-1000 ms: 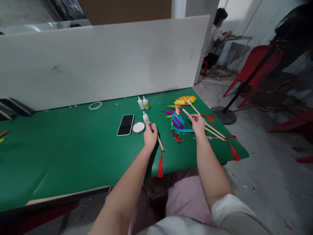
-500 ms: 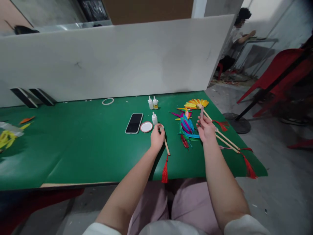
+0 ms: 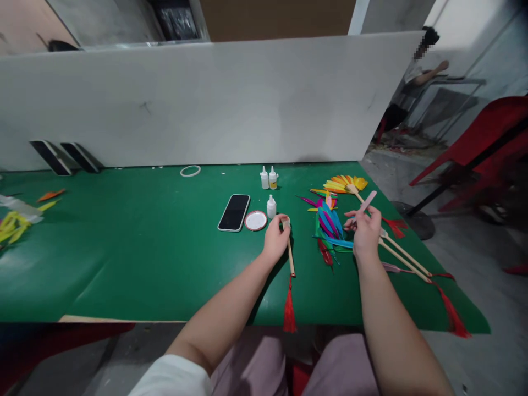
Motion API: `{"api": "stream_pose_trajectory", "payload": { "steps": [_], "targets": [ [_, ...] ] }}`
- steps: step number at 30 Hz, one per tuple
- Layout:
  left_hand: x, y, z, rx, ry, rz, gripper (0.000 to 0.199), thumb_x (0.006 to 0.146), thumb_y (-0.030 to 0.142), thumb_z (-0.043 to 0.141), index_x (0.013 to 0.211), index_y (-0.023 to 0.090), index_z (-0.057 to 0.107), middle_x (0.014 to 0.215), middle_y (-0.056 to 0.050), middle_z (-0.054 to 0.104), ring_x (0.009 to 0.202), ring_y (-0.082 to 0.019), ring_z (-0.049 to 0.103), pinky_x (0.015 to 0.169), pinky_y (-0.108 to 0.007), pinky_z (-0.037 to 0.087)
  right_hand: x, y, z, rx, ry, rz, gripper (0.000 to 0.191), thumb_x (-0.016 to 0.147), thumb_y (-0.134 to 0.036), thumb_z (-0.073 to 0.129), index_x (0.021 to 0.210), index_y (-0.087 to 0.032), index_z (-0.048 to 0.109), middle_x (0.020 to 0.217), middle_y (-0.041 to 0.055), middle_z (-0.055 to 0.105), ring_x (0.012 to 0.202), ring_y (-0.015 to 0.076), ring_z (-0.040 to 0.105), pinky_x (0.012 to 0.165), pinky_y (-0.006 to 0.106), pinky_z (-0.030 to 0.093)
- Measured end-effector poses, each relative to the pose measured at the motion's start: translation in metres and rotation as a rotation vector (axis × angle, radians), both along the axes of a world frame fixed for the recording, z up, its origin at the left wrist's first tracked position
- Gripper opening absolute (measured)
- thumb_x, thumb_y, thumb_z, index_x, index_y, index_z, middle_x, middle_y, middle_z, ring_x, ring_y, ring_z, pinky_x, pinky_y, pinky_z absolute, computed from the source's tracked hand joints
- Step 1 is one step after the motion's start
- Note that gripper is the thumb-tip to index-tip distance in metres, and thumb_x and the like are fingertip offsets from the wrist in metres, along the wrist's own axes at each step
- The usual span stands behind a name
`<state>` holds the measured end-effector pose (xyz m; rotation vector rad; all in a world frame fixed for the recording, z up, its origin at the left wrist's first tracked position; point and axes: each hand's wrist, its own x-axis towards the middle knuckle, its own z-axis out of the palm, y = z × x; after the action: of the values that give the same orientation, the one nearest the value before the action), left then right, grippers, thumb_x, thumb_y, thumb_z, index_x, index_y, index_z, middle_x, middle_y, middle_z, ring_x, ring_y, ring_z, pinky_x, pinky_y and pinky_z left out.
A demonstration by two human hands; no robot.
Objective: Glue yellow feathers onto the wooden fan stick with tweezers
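My left hand (image 3: 277, 239) is closed on the upper end of a wooden fan handle (image 3: 291, 258), which has a red tassel (image 3: 289, 313) hanging from its lower end. My right hand (image 3: 366, 234) pinches a flat, pale pink stick (image 3: 368, 201) that points up and away; its lower end is partly hidden by the fingers. Just left of that hand lies a pile of blue, purple, green and red feathers (image 3: 330, 225). Beyond it rests a fan of yellow and orange feathers (image 3: 344, 183). More wooden handles (image 3: 406, 261) with red tassels lie to its right.
A small white bottle (image 3: 271, 207) stands by a round white lid (image 3: 256, 220) and a phone (image 3: 234, 213). Two more bottles (image 3: 269, 179) are behind. A white board (image 3: 231, 104) rises along the table's (image 3: 144, 236) back edge. Red chairs (image 3: 487, 143) and another person (image 3: 424, 74) are at right.
My right hand has turned, and the pink stick now slants up to the right instead of standing near upright. My left hand stays on the fan handle. The view has shifted slightly.
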<state>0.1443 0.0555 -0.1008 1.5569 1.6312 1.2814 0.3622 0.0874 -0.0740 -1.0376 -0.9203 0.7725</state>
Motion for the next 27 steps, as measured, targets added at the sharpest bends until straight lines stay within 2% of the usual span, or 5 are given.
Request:
{"api": "stream_pose_trajectory", "payload": {
  "steps": [8,12,15,18,27],
  "targets": [
    [-0.002,-0.002,-0.002,-0.025,-0.007,-0.027,0.026,0.082,0.021,0.047,0.107,0.020,0.051,0.099,-0.003,0.061,0.061,-0.009,0.051,0.062,-0.023,0.043,-0.006,-0.003,0.000,-0.112,-0.160,0.031,0.031,0.079,-0.041,0.051,0.101,-0.021,0.041,0.065,-0.0050,0.058,0.031,0.0061,0.039,0.031,0.019,0.026],
    [-0.001,-0.003,0.002,-0.038,-0.010,-0.022,0.027,0.081,0.020,0.048,0.108,0.020,0.051,0.102,-0.004,0.060,0.063,-0.010,0.051,0.065,-0.025,0.043,0.002,-0.002,-0.004,-0.178,-0.393,-0.009,0.032,0.080,-0.040,0.050,0.103,-0.019,0.047,0.070,-0.0005,0.064,0.041,0.0093,0.046,0.044,0.023,0.037],
    [0.000,-0.004,0.005,-0.041,-0.012,-0.029,0.027,0.081,0.018,0.048,0.108,0.020,0.051,0.103,-0.005,0.061,0.070,-0.012,0.054,0.070,-0.027,0.044,0.008,-0.003,-0.008,-0.175,-0.575,-0.039,0.029,0.081,-0.037,0.046,0.102,-0.018,0.052,0.082,0.0049,0.068,0.059,0.0151,0.055,0.060,0.030,0.043],
    [0.000,-0.004,0.006,-0.038,-0.011,-0.044,0.027,0.081,0.018,0.048,0.108,0.020,0.052,0.106,-0.005,0.061,0.074,-0.013,0.056,0.073,-0.028,0.045,0.012,-0.008,-0.011,-0.141,-0.671,-0.100,0.026,0.082,-0.036,0.045,0.098,-0.019,0.056,0.088,0.0075,0.067,0.075,0.0198,0.058,0.071,0.035,0.043],
    [-0.005,-0.006,0.001,-0.021,-0.050,-0.046,0.027,0.082,0.021,0.047,0.108,0.018,0.051,0.098,-0.004,0.062,0.062,-0.010,0.054,0.064,-0.024,0.046,0.020,-0.039,-0.022,-0.106,-0.909,-0.412,0.024,0.083,-0.032,0.041,0.090,-0.016,0.058,0.089,0.0116,0.061,0.088,0.0245,0.052,0.081,0.040,0.039]
  ]
}}
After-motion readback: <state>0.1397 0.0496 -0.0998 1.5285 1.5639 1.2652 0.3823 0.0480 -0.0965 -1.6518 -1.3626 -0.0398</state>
